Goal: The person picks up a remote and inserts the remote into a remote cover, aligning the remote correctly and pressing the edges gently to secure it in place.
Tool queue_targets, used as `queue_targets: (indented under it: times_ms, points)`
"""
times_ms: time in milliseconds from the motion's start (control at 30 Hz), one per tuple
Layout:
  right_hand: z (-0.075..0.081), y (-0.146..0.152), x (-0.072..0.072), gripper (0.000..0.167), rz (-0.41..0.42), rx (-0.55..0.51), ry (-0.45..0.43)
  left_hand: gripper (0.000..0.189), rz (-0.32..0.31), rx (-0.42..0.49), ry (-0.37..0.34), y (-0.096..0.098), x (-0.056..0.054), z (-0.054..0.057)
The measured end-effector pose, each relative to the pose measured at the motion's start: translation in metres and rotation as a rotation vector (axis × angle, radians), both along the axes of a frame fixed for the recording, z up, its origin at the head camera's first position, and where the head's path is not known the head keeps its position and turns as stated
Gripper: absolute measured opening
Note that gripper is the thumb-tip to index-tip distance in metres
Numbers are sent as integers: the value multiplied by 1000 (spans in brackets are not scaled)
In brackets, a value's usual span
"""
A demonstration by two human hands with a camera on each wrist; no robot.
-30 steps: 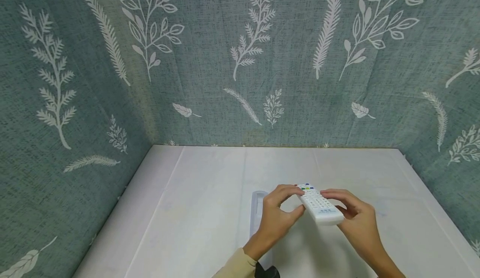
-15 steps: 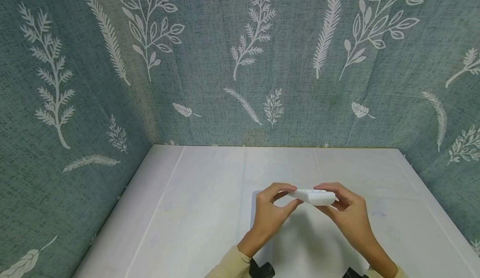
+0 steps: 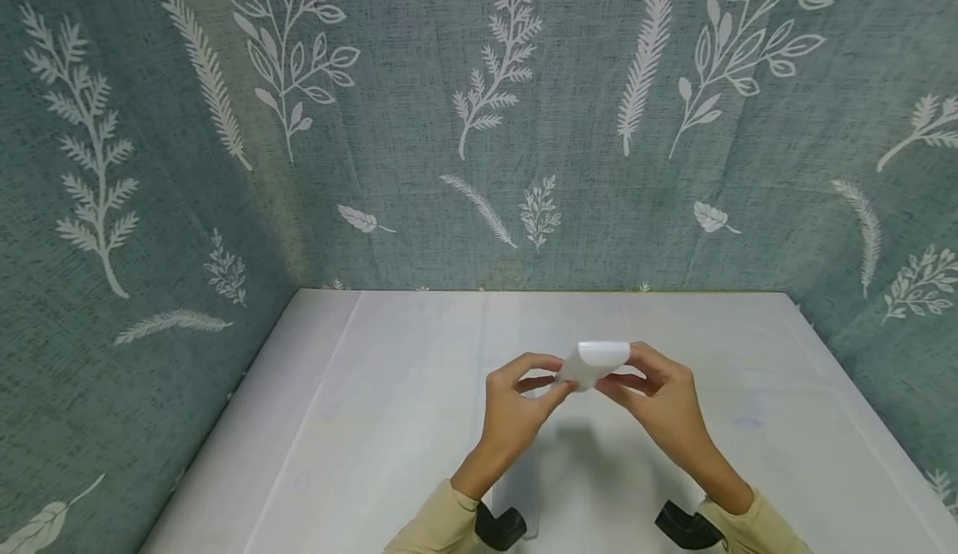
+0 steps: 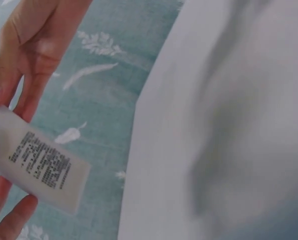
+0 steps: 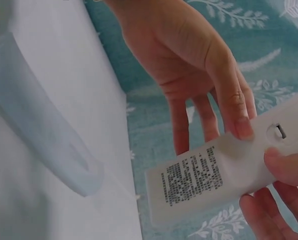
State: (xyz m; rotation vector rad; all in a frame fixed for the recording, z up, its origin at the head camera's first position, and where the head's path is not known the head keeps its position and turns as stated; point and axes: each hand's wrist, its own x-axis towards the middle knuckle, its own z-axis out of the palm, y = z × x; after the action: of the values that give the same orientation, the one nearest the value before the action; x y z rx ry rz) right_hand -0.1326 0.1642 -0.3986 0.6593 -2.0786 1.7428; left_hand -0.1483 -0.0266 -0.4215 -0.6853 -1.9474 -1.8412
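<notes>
Held up above the table, a white remote control (image 3: 591, 364) is tilted so its end and back face the head camera. My left hand (image 3: 512, 408) pinches it by one side edge, thumb below and fingers above. On the opposite edge, my right hand (image 3: 666, 400) grips it with thumb and fingers. In the right wrist view the back of the remote (image 5: 239, 167) shows a printed label and a small latch on the battery cover. The same label on the remote (image 4: 41, 162) appears in the left wrist view. Its button face is hidden now.
A long pale blue-grey flat object (image 3: 524, 487) lies on the white table (image 3: 389, 421), partly hidden by my left arm. Green leaf-patterned cloth (image 3: 419, 121) walls the back and both sides. Black wrist mounts (image 3: 500, 527) sit at both sleeves.
The remote has turned from buttons facing up to its back and end facing the head camera. Both hands have risen and shifted left with it, the right one now gripping firmly.
</notes>
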Motion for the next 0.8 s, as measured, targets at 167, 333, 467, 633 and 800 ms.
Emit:
queue_targets:
  times_ms: [167, 333, 467, 633, 800]
  points:
    - [2, -6, -4, 36, 11, -1, 24, 19, 5, 10, -20, -6, 5, 17]
    - [2, -12, -10, 37, 18, -41, 65, 19, 14, -6, -33, -12, 8, 34]
    - [1, -16, -16, 38, 37, -50, 73, 20, 26, -30, -43, -18, 6, 38]
    - [0, -19, -21, 38, 48, -40, 60, 20, 38, -40, -47, -22, 3, 37]
    - [0, -23, -25, 39, 54, -43, 71, 19, 36, -28, -61, -25, 1, 37]
